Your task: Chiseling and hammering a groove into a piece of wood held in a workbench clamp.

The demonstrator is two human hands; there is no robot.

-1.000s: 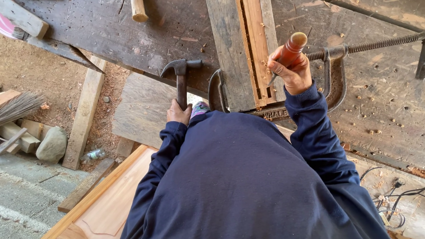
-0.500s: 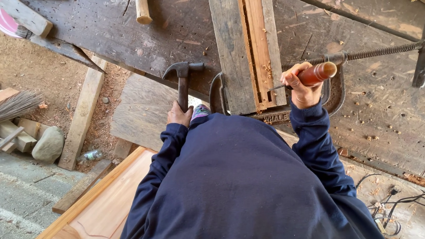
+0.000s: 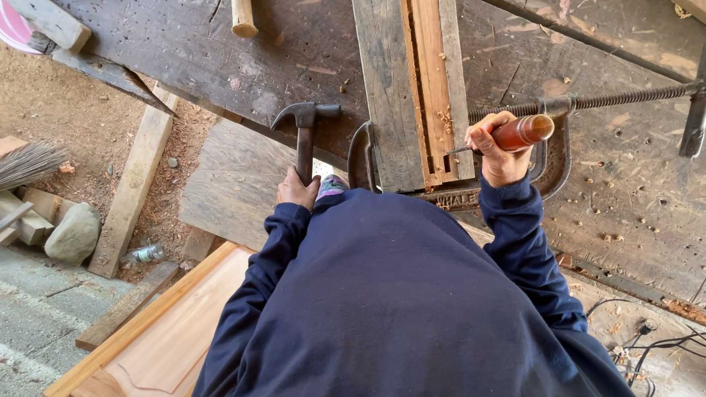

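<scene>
Weathered planks form the counter [image 3: 216, 46]. A hammer [image 3: 304, 131] is gripped by the left hand [image 3: 297, 191]; a red-handled chisel [image 3: 509, 134] is clasped by the right hand [image 3: 492, 153], its tip on the clamped wooden strip [image 3: 427, 81] just beside. A glancing blow could likely split the strip.

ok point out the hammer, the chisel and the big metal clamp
hammer [image 3: 306, 117], head view, on its metal head
chisel [image 3: 524, 132], head view, on its reddish handle
metal clamp [image 3: 554, 162], head view, on the curved frame right of the hand
</scene>
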